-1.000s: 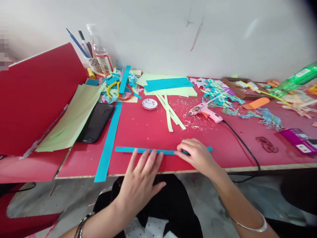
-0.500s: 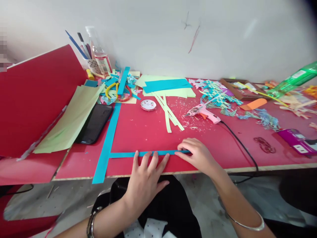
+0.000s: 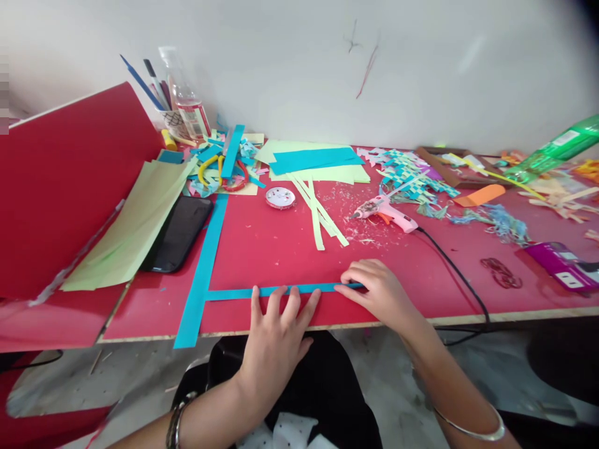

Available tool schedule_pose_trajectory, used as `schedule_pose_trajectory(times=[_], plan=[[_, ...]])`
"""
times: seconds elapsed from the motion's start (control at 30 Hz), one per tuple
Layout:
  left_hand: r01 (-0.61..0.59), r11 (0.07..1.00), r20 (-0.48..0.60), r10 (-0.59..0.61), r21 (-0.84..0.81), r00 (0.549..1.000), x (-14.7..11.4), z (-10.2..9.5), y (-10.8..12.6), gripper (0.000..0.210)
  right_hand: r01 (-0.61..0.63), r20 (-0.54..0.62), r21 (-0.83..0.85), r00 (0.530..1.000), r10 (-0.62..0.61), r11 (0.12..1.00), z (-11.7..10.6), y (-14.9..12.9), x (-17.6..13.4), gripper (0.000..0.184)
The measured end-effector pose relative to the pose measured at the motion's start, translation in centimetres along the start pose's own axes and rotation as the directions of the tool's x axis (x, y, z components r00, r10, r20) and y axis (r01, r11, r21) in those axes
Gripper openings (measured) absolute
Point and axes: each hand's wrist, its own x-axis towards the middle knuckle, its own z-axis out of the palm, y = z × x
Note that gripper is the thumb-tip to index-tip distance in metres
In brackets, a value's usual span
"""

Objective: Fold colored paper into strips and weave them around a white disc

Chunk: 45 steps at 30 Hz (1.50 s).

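The narrow strip [image 3: 234, 294] lies flat near the front of the red surface [image 3: 262, 249], roughly parallel to its front edge. The left hand [image 3: 276, 340] is spread over it, fingertips resting along its middle; the right hand [image 3: 374, 292] pinches it between thumb and fingers farther right. A dark bit shows at that pinch, but whether it is a fold or shadow cannot be told, and the strip's right end is hidden.

As for progress, the narrow strip appears to be partway through being worked: it lies straight on its visible length, yet both hands are on it. Pale strips [image 3: 316, 212] seem already cut, and the checked weave [image 3: 407, 168] at the back right looks well advanced, with loose, uneven ends. The wide strip [image 3: 199, 280] and the blue pieces [image 3: 318, 161] on the pale sheets [image 3: 346, 176] appear wide and uncut; the hands are not on them.

On the left, the narrow strip's end meets the wide strip; touching or overlapping cannot be told. The wide strip's near end juts just past the front edge, beside the phone [image 3: 178, 234]. The most room for moving seems to lie beyond the hands, toward the dish [image 3: 281, 197]. To the right, the glue gun [image 3: 388, 213] and its cord [image 3: 453, 265] limit reach, the cord running down over the edge.
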Motion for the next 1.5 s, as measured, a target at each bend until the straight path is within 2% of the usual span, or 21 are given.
schedule_pose_trajectory(times=[0.27,0.5,0.57,0.6,0.7,0.73,0.8,0.83,0.87,0.93,1.07,1.17,1.33,1.43,1.5], plan=[[0.008,1.000,0.026,-0.008,0.010,1.000,0.1,-0.3,0.0,0.070,-0.133,0.016,0.005,0.991,0.133,0.991,-1.1,2.4,-2.1,0.018],[0.000,1.000,0.053,-0.001,0.016,0.999,0.1,-0.7,-0.1,0.072,-0.225,-0.053,-0.063,0.974,0.222,0.972,-1.8,4.9,-4.1,0.017],[-0.001,1.000,0.049,0.001,-0.013,0.999,0.1,-1.0,-0.1,0.070,-0.224,-0.127,-0.141,0.970,0.207,0.964,-2.1,5.1,-4.7,0.017],[-0.001,0.999,0.044,0.003,-0.035,0.999,0.2,-1.3,-0.1,0.068,-0.229,-0.201,-0.173,0.960,0.193,0.958,-2.3,4.8,-4.9,0.016],[0.001,0.994,0.024,0.002,-0.107,1.000,0.9,-2.1,-0.7,0.060,-0.222,-0.429,-0.158,0.893,0.136,0.962,-2.3,2.6,-4.6,0.006],[0.000,0.992,0.019,0.002,-0.123,1.000,1.4,-2.3,-1.0,0.054,-0.178,-0.427,-0.124,0.898,0.109,0.976,-2.1,1.5,-4.2,0.004],[-0.020,0.988,0.023,0.024,-0.156,0.999,2.5,-2.7,-1.7,0.037,-0.059,-0.236,-0.059,0.971,0.044,0.997,-1.6,-0.6,-3.1,0.019],[-0.040,0.983,0.033,0.046,-0.178,0.998,3.1,-2.7,-2.0,0.029,-0.035,-0.133,-0.021,0.991,0.032,0.999,-1.2,-1.4,-2.5,0.025],[-0.060,0.978,0.041,0.070,-0.201,0.997,3.6,-2.7,-2.4,0.023,-0.023,-0.064,0.015,0.998,0.024,1.000,-0.9,-2.0,-1.9,0.026],[-0.114,0.967,0.033,0.125,-0.229,0.992,4.5,-2.5,-2.9,0.015,-0.005,0.003,0.049,1.000,0.005,0.999,-0.2,-2.7,-1.0,0.026],[-0.299,0.950,-0.066,0.294,-0.090,0.953,5.0,-1.8,-3.2,0.011,0.049,-0.037,-0.025,0.998,-0.050,0.998,0.4,-2.6,-0.7,0.022],[-0.358,0.934,-0.142,0.354,-0.006,0.924,5.0,-1.8,-2.9,0.013,0.075,-0.107,-0.113,0.990,-0.087,0.991,0.2,-2.6,-0.8,0.018],[-0.302,0.949,-0.222,0.276,-0.092,0.935,5.5,-3.5,-2.0,0.017,0.087,-0.148,-0.123,0.984,-0.104,0.989,-1.5,-3.4,-0.3,0.018],[-0.250,0.954,-0.224,0.211,-0.167,0.952,5.7,-4.7,-2.0,0.017,0.106,-0.135,-0.092,0.984,-0.118,0.990,-2.4,-4.1,0.0,0.013],[-0.250,0.950,-0.211,0.210,-0.187,0.955,5.5,-5.4,-2.4,0.016,0.102,-0.109,-0.075,0.988,-0.110,0.992,-2.8,-4.5,0.2,0.014]])
